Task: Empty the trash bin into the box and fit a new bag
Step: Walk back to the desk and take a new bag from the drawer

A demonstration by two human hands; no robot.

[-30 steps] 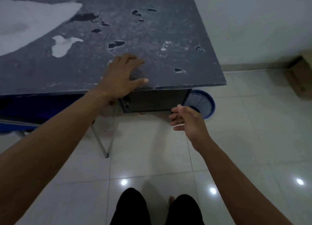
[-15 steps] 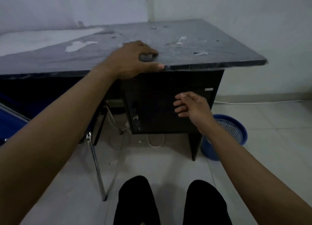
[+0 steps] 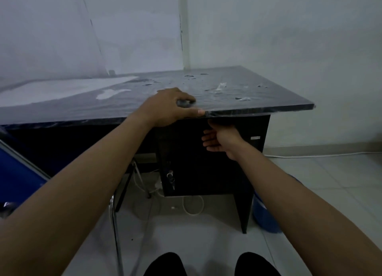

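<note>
The left hand (image 3: 167,108) is resting palm down on the near edge of the desk (image 3: 258,93), fingers curled over a small dark thing I cannot identify, thumb lying along the rim. The right hand (image 3: 221,138) is reaching under the desktop toward the top of the dark cabinet (image 3: 206,164) below it, fingers loosely bent and holding nothing; whether the fingertips are touching the cabinet front I cannot tell. A key is hanging in the lock (image 3: 170,177) lower on the cabinet's left side, and a white cable (image 3: 193,205) is looping on the floor beneath. The blue trash bin (image 3: 266,215) is standing on the floor to the right, just beside the desk leg, mostly hidden behind the right forearm. No box or bag is showing. I judge the task is only starting, perhaps with a search for a bag; next, the right hand needs to come down and right to take the bin's rim.
</note>
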